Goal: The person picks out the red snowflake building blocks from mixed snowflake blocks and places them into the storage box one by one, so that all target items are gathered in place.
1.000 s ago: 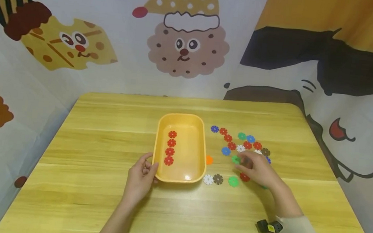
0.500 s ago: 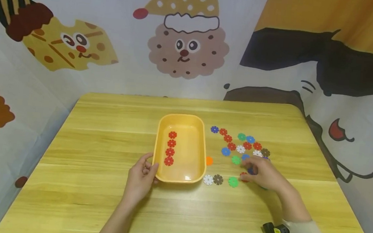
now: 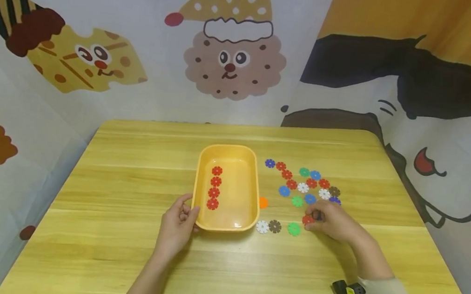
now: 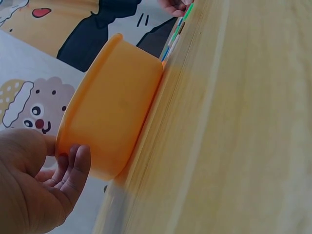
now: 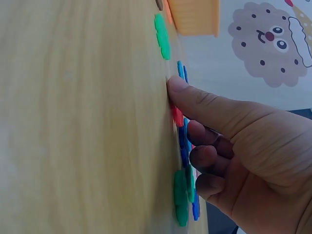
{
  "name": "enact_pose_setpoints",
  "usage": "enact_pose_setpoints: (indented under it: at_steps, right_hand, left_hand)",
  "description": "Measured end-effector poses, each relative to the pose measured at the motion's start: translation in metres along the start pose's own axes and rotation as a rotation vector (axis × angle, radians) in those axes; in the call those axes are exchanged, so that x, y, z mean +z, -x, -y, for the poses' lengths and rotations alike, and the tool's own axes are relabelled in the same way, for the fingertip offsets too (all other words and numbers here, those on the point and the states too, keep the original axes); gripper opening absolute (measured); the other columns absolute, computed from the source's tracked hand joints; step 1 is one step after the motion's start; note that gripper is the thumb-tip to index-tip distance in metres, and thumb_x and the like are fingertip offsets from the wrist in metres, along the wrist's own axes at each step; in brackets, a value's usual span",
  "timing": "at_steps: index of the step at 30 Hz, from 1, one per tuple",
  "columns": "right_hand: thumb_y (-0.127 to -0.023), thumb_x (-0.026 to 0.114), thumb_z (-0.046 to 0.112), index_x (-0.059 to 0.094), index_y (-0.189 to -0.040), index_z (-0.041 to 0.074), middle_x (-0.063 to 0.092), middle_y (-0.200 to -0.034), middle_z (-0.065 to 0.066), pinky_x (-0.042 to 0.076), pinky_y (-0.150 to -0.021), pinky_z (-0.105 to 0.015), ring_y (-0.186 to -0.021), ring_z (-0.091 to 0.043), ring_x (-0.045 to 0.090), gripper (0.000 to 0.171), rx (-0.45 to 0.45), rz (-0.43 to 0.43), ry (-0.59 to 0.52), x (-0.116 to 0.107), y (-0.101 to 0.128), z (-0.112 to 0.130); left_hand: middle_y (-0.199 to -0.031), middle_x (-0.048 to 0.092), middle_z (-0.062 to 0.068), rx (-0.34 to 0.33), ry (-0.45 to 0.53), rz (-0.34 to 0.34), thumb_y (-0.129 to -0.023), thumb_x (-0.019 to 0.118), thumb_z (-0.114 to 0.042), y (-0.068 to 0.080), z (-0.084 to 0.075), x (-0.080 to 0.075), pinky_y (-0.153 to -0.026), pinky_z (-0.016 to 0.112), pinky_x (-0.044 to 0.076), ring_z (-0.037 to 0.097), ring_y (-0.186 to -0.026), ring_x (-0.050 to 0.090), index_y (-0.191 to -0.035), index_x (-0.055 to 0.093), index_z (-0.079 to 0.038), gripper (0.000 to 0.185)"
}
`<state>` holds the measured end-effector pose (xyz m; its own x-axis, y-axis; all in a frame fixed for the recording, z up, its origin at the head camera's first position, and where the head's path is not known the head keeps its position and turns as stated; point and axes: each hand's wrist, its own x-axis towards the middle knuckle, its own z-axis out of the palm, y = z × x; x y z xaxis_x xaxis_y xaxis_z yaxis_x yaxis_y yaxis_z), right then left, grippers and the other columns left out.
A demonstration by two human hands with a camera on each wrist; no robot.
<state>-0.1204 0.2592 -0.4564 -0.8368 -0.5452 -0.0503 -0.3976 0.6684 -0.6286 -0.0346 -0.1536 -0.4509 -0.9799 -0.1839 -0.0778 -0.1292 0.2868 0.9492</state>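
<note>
A yellow plastic tray (image 3: pixel 245 225) sits at mid-table, with a column of several red notched plastic discs (image 3: pixel 213 192) inside along its left. My left hand (image 3: pixel 178 223) holds the tray's near left corner, thumb at the rim and fingers against the outer wall; the left wrist view shows this hand (image 4: pixel 46 183) beside the tray wall (image 4: pixel 109 102). To the right, my right hand (image 3: pixel 336 221) pinches a red notched disc (image 3: pixel 307 219) between thumb and fingers. In the right wrist view the thumb (image 5: pixel 195 100) covers part of that red disc (image 5: pixel 177 116).
More notched discs lie right of the tray, including a green disc (image 3: pixel 293 229), a brown disc (image 3: pixel 275 226), a white disc (image 3: pixel 262 227) and a blue disc (image 3: pixel 284 191). An orange disc (image 3: pixel 264 202) touches the tray's right side. A printed curtain (image 3: pixel 138 101) hangs behind the wooden table (image 3: pixel 104 247).
My right hand has moved from near the green disc toward the near right and taken hold of the red disc, which has shifted slightly. The left hand and tray have stayed put.
</note>
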Motion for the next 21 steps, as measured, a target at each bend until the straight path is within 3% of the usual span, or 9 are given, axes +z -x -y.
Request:
enact_pose_setpoints:
  at_steps: [4,12,18,21]
  right_hand:
    - [-0.081,0.085,0.015,0.065,-0.091,0.011,0.054,-0.082,0.002,0.046,-0.06,-0.023,-0.074,-0.014,0.048,0.023,0.004,0.013,-0.003,-0.0001,-0.0026,0.0022]
    - [-0.085,0.082,0.013,0.068,-0.097,0.012,0.067,-0.084,0.01,0.059,-0.067,-0.023,-0.075,-0.009,0.062,0.019,0.033,-0.039,-0.023,0.0049,-0.0036,0.0024]
    - [-0.083,0.084,0.015,0.068,-0.115,0.003,0.066,-0.087,0.006,0.056,-0.06,-0.023,-0.07,-0.011,0.057,0.038,0.053,-0.032,-0.04,0.0057,-0.0025,0.0006]
    - [-0.081,0.085,0.014,0.069,-0.116,0.002,0.064,-0.085,0.006,0.055,-0.058,-0.022,-0.068,-0.011,0.056,0.041,0.043,-0.023,-0.042,0.0049,-0.0028,0.0008]
  left_hand:
    - [-0.086,0.059,0.013,0.007,-0.004,-0.005,-0.101,0.062,-0.009,-0.0008,0.0,-0.0002,-0.058,0.033,0.065,0.02,-0.064,0.065,-0.144,0.048,-0.001,0.046]
    - [-0.087,0.06,0.015,0.019,0.006,-0.005,-0.101,0.062,-0.008,-0.0012,0.0011,-0.0001,-0.058,0.034,0.065,0.02,-0.062,0.065,-0.144,0.049,0.0,0.045]
    - [-0.087,0.059,0.014,0.013,0.012,-0.001,-0.101,0.063,-0.009,-0.0013,0.002,-0.0004,-0.058,0.033,0.065,0.022,-0.063,0.065,-0.144,0.049,-0.001,0.046]
    - [-0.087,0.059,0.013,0.014,0.018,-0.002,-0.101,0.063,-0.009,-0.0007,0.0016,-0.0004,-0.058,0.033,0.065,0.022,-0.063,0.065,-0.144,0.049,-0.002,0.045]
